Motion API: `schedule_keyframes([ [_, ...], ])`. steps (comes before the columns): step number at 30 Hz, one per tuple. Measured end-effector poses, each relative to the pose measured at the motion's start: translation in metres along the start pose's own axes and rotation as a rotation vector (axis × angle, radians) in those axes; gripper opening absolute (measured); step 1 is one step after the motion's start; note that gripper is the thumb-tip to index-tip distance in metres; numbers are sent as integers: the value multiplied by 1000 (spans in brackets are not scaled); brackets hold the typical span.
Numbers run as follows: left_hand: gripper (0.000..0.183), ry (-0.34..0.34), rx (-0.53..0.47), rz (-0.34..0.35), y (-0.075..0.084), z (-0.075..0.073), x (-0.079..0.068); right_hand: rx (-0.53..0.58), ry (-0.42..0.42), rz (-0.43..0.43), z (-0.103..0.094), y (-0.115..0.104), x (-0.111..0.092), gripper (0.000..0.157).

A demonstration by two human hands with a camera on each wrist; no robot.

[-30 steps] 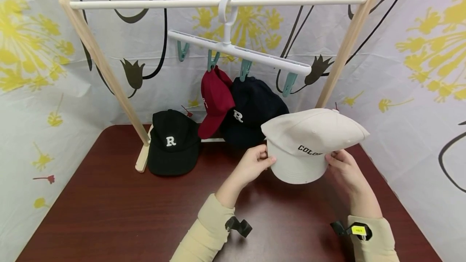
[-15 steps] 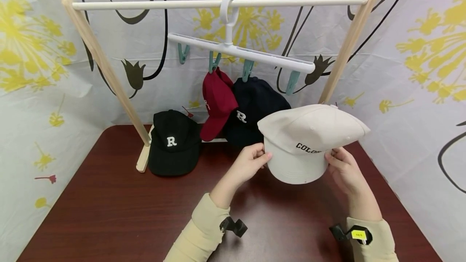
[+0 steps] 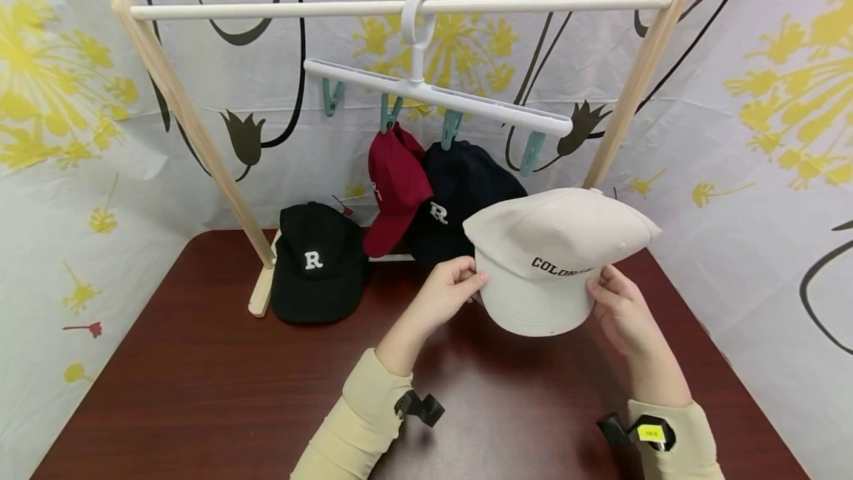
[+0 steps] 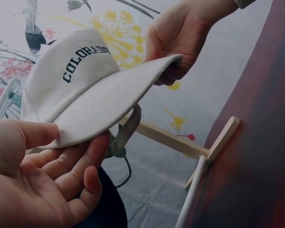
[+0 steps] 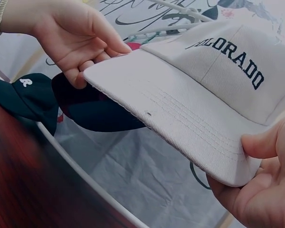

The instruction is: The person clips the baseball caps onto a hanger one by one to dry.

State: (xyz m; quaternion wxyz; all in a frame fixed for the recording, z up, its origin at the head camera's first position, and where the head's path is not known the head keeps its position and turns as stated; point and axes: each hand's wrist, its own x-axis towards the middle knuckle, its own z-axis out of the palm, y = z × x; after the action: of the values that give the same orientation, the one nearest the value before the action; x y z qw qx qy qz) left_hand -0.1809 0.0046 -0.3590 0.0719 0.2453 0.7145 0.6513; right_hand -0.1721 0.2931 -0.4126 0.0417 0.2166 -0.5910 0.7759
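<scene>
A cream baseball cap (image 3: pixel 563 235) lettered COLORADO is held in the air by both hands, its brim toward the person. My left hand (image 3: pixel 448 293) pinches the brim's left side, thumb on top and fingers beneath. At the opposite side my right hand (image 3: pixel 620 308) grips the brim the same way. In the left wrist view the cap (image 4: pixel 85 80) is tilted, with the left hand (image 4: pixel 52 175) under the brim's edge. Behind it a navy cap (image 3: pixel 460 191) and a red cap (image 3: pixel 397 191) hang from teal clips.
A white hanger (image 3: pixel 440 95) hangs tilted from the white rail (image 3: pixel 280 10) of a wooden-legged rack. Teal clips at its left end (image 3: pixel 332 97) and right end (image 3: pixel 532 152) hold nothing. A black cap (image 3: pixel 318 265) rests on the dark red table (image 3: pixel 200 384) by the left leg.
Both hands have shifted the cream cap slightly left and a little upward. The hanger and its hanging caps have swayed slightly. The black cap stays where it was.
</scene>
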Motion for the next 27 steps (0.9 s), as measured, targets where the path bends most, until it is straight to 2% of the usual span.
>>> schedule_keyframes([
  [12,13,-15,4,-2,-1,-9,4,-8,19,42,2,5,1,25],
  [27,10,13,40,-33,-5,-12,7,9,50,55,8,7,3,25],
])
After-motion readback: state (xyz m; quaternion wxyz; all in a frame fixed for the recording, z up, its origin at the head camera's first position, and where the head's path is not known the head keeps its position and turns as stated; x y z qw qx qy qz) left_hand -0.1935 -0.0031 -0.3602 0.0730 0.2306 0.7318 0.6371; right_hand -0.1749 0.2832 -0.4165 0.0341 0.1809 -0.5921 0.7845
